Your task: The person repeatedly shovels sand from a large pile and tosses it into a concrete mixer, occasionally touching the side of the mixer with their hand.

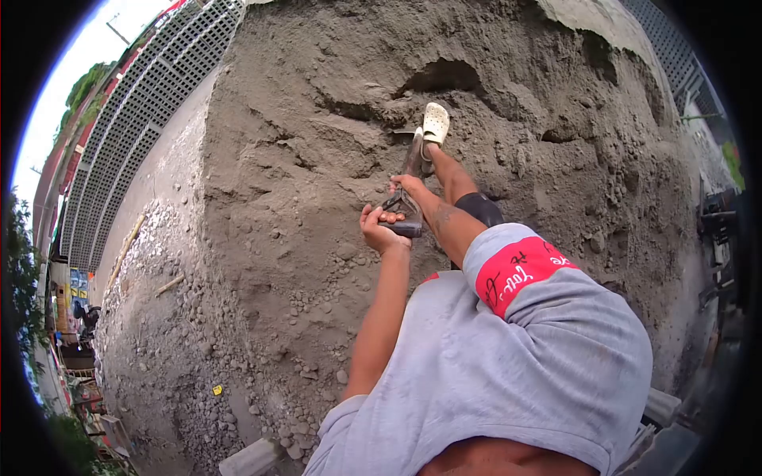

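Note:
A shovel with a D-shaped handle points away from me, its blade end down at the grey-brown soil. My left hand is closed around the grip at the handle's near end. Farther along, my right hand wraps round the shaft just beyond the D-handle. A cream clog on my foot rests right beside the blade, overlapping its end in this view. Most of the blade is hidden by soil and the clog.
Hollowed, crumbly soil rises ahead of my foot. Gravel spreads at the left, with a wooden stick and a small yellow piece on it. A perforated wall stands far left. A concrete block lies near the bottom edge.

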A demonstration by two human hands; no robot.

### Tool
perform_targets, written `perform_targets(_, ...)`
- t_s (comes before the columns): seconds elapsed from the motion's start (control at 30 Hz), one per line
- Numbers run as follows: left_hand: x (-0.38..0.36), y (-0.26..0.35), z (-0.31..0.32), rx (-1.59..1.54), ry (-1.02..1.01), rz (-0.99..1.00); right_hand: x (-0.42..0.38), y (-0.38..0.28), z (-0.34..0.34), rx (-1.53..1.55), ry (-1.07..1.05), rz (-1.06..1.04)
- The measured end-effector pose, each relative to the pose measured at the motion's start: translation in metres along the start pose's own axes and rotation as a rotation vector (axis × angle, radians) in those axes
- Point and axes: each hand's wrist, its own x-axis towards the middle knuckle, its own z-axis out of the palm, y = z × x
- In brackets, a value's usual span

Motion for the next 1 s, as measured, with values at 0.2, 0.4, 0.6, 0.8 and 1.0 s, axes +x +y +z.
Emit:
perform_targets(0.2,0.001,0.011,-0.058,0.175,-0.202,-0.187,-0.231,-0.013,0.044,-0.823,0.078,-0.025)
perform_targets(0.4,0.017,-0.019,-0.157,0.226,-0.076,-0.308,-0.345,0.037,-0.033,-0.635,0.252,0.086)
perform_targets(0.6,-0.013,-0.061,-0.224,0.26,0.087,-0.408,-0.461,0.159,-0.186,-0.843,0.536,0.188)
perform_targets(0.8,-0.1,-0.122,-0.219,0.133,0.079,-0.483,-0.619,0.281,-0.265,-0.56,0.741,0.36)
perform_targets(1.0,-0.133,-0.059,-0.217,0.262,0.147,-0.454,-0.716,0.341,-0.28,-0.271,0.87,0.464)
